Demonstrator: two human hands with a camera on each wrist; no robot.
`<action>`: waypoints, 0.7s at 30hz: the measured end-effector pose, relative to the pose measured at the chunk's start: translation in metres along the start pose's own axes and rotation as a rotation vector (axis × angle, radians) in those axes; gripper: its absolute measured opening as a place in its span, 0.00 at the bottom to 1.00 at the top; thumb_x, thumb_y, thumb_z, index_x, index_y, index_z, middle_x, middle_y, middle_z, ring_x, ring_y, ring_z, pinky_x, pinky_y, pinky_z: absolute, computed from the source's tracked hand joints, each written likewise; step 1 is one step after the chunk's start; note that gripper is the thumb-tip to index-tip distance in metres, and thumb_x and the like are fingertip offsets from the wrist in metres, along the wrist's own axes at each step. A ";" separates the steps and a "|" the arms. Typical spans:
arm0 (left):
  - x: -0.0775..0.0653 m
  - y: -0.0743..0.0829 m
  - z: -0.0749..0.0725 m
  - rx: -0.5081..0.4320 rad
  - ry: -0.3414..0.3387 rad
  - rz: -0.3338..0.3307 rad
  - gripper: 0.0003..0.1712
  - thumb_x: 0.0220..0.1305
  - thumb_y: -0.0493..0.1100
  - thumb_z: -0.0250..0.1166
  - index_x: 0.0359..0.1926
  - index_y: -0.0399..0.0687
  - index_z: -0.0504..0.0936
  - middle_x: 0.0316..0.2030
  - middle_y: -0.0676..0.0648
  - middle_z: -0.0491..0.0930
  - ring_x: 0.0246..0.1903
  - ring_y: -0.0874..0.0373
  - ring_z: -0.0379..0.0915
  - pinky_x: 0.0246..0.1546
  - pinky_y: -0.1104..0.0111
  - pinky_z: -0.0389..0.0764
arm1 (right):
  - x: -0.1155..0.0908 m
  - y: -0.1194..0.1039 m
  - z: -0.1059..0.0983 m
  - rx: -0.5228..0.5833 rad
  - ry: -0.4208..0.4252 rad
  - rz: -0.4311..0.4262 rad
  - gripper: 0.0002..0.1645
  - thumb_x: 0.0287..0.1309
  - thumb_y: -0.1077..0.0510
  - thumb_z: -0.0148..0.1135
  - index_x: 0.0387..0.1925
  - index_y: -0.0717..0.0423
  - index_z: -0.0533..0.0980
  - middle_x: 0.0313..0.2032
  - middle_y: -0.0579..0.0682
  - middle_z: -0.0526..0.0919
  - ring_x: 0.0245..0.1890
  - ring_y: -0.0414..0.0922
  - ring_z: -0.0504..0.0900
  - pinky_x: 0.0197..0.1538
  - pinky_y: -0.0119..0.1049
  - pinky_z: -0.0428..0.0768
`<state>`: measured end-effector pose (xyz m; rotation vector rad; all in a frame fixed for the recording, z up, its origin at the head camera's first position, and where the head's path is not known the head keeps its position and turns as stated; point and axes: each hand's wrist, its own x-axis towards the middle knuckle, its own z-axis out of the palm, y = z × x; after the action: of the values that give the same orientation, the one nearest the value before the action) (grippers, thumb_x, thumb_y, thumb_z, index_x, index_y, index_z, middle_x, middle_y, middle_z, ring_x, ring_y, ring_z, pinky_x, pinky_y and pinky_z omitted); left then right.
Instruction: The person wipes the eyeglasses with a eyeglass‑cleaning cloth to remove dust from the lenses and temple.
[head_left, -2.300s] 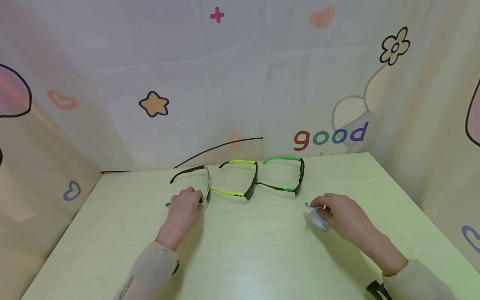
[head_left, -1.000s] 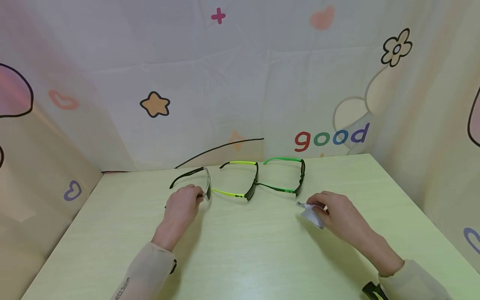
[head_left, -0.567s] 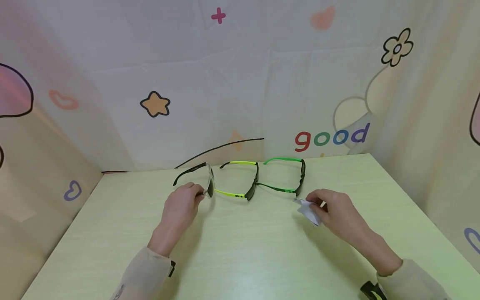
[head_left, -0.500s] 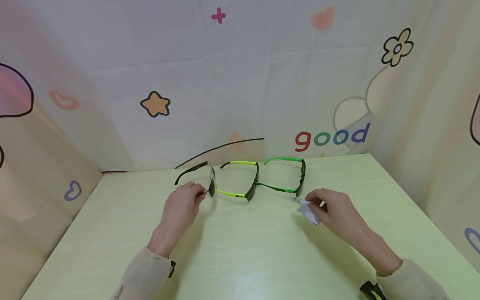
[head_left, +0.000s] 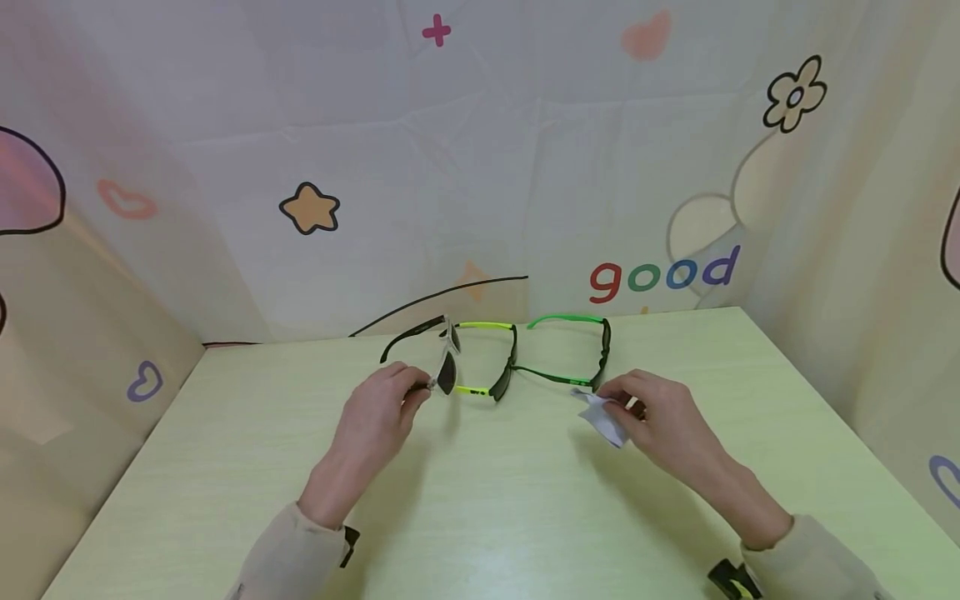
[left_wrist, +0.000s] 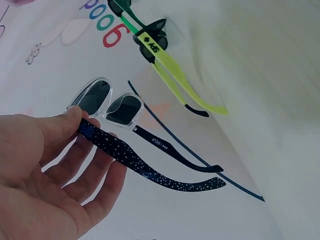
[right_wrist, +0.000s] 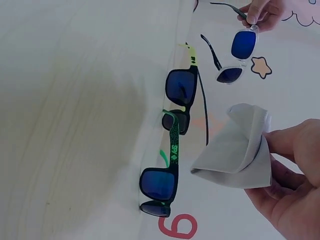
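Note:
My left hand point(head_left: 378, 408) pinches a pair of clear-framed sunglasses point(left_wrist: 105, 114) near the hinge of one speckled black temple. Both temples are unfolded, and the dark lenses face right in the head view. The pair is raised off the table, its shadow falling below. My right hand point(head_left: 663, 417) pinches a folded light-grey cloth point(right_wrist: 235, 155) between thumb and fingers, in front of the green sunglasses. Yellow-and-black sunglasses point(head_left: 501, 383) stand in the middle, partly overlapped by the clear pair. Green-and-black sunglasses point(right_wrist: 159, 184) stand to their right.
The pale wooden table point(head_left: 495, 517) reaches back to a printed curtain point(head_left: 465, 167) with cartoon shapes and the word good. Curtain folds hang along the left and right sides too. A dark band point(head_left: 735, 577) shows at the right sleeve.
My left hand has lifted the clear-framed sunglasses off the table and carried them right. My right hand, holding the cloth, has moved a little left. The other two pairs stay put.

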<state>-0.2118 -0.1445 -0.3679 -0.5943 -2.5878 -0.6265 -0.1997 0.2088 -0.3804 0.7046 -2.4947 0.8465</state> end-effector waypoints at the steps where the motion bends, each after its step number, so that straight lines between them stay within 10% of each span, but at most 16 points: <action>1: 0.000 0.002 0.000 -0.011 0.001 0.005 0.06 0.64 0.33 0.72 0.42 0.40 0.86 0.37 0.47 0.83 0.37 0.51 0.80 0.37 0.60 0.83 | 0.001 -0.001 0.001 0.007 0.006 0.000 0.15 0.50 0.76 0.74 0.37 0.58 0.85 0.36 0.47 0.86 0.29 0.39 0.81 0.31 0.31 0.84; 21: -0.004 0.039 0.000 -0.254 -0.041 0.127 0.07 0.65 0.33 0.72 0.43 0.42 0.86 0.37 0.53 0.82 0.36 0.60 0.82 0.37 0.66 0.85 | 0.014 -0.028 0.015 0.111 0.097 -0.105 0.16 0.50 0.75 0.76 0.38 0.59 0.83 0.33 0.46 0.84 0.30 0.39 0.80 0.30 0.32 0.84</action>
<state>-0.1893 -0.1142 -0.3567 -0.8527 -2.5011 -0.9163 -0.1976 0.1750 -0.3720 0.8038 -2.3179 0.9633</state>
